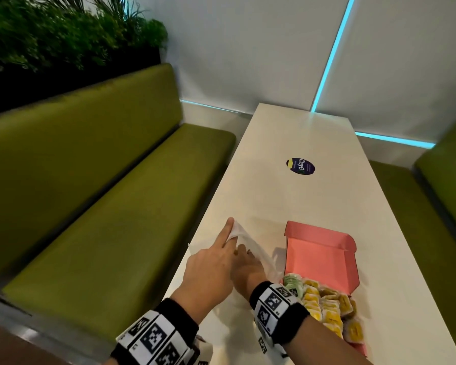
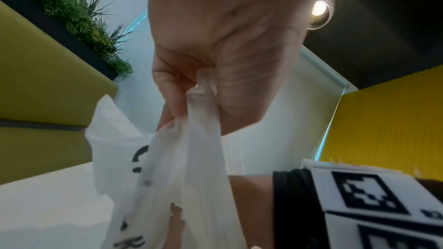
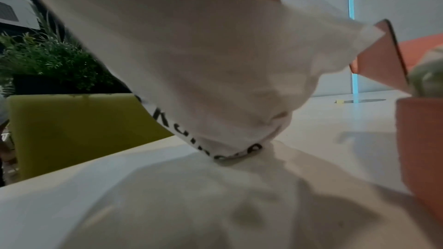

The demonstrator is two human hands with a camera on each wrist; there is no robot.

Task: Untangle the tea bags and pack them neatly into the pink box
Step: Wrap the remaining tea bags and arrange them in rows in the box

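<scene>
Nearby, a "ClayG" sticker [image 1: 300, 166]; left hand [image 1: 211, 267] pinches the white bag [image 2: 182, 168], right hand's [image 1: 248, 271] grip hidden.

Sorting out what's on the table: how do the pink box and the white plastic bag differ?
The pink box is stiff, lying open, packed with tea bags; the white plastic bag is limp, thin, lifted by both hands. The bag carries black lettering; the box looks plain. Both rest on the white table.

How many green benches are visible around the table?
2. One long green bench runs along the left side of the white table. The second bench is on the right side, only partly in view at the frame's edge.
</scene>
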